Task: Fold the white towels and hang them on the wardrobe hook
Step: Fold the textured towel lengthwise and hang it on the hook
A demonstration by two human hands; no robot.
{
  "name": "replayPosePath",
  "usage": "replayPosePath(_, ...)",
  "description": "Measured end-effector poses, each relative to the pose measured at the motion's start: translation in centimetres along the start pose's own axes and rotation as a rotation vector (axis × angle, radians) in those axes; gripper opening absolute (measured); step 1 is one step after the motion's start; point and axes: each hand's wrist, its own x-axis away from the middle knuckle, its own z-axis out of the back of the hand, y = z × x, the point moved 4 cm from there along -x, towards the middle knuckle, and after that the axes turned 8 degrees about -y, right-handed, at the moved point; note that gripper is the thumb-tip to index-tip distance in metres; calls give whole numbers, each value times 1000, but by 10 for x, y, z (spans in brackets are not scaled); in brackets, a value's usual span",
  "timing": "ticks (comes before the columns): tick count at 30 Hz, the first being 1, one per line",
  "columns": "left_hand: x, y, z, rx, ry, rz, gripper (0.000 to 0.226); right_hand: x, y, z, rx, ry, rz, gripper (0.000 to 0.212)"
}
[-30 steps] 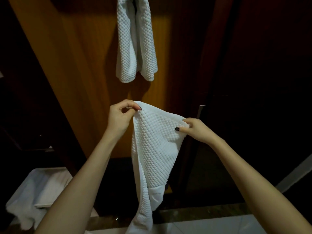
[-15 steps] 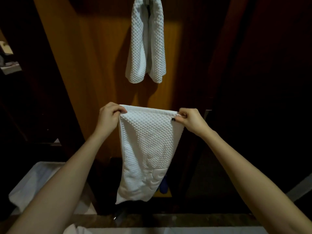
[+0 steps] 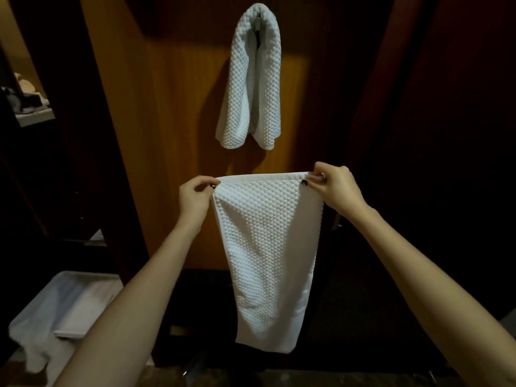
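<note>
Hiding most of the hook [image 3: 258, 21], the hung towel [image 3: 251, 88] drapes over it high on the orange wood wardrobe panel [image 3: 173, 135]. Only a sliver of metal shows between its two hanging halves. The right side of the view is near black. The one readable thing there is a small metal fitting [image 3: 337, 221] just behind the right wrist, kind unclear. Upper left, a shelf [image 3: 35, 116] is cut by the frame edge, and the blurry items on it can't be identified. Lower left, a pile of white linen [image 3: 64, 308] is dim and partly covered by the left forearm. Both forearms run out of frame at the bottom.

The held towel [image 3: 268, 247] is white with a bumpy waffle weave and looks doubled along its right edge. It hangs as a long strip in the air in front of the panel, below the hung towel and apart from it. Its top edge is taut and level between the hands, with a smooth hem band; the bottom end hangs free. The left hand [image 3: 195, 199] grip is clamped on the top left corner in a pinch. The right hand [image 3: 335, 188] grip is clamped on the top right corner, fingers curled over the edge, dark nail polish visible.
</note>
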Motion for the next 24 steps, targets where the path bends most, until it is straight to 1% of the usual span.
replayPosePath(2, 4, 5, -7, 58, -27, 8, 23, 2, 8, 5, -26, 10, -42, 14)
replayPosePath(3, 5, 7, -11, 63, -52, 0, 22, 3, 12, 7, -31, 5, -72, 13)
replayPosePath(4, 7, 9, -15, 65, -78, -5, 21, 4, 17, 7, -12, -3, -100, 20)
replayPosePath(5, 9, 9, -18, 68, -106, -3, 20, 5, 23, 6, 29, -19, -133, 20)
replayPosePath(8, 14, 6, -28, 95, -194, 28, 19, 17, 31, 1, 136, -48, -227, 16)
replayPosePath(11, 20, 0, -35, 168, -285, 52, 25, 37, 32, -7, 116, 1, -229, 21)
replayPosePath(13, 21, -2, -36, 99, -285, 4, 22, 48, 32, -16, 78, 26, -234, 23)
replayPosePath(14, 22, -2, -35, 52, -269, -22, 20, 51, 33, -21, 33, 22, -242, 21)
replayPosePath(16, 21, -5, -33, 16, -223, -44, 18, 54, 35, -25, -138, -8, -276, 9)
replayPosePath(17, 21, -7, -32, 29, -206, -43, 18, 54, 34, -24, -235, -42, -282, 10)
replayPosePath(18, 20, -9, -32, 47, -194, -40, 18, 54, 32, -23, -321, -86, -264, 18)
replayPosePath(19, 20, -9, -32, 63, -187, -39, 19, 54, 28, -22, -392, -133, -229, 24)
replayPosePath(20, 19, -8, -32, 73, -183, -41, 19, 53, 23, -21, -454, -171, -195, 24)
replayPosePath(22, 18, -4, -35, 81, -179, -53, 21, 53, 11, -21, -557, -221, -175, 19)
replayPosePath(24, 19, 3, -40, 90, -185, -57, 21, 53, 0, -23, -648, -260, -209, 13)
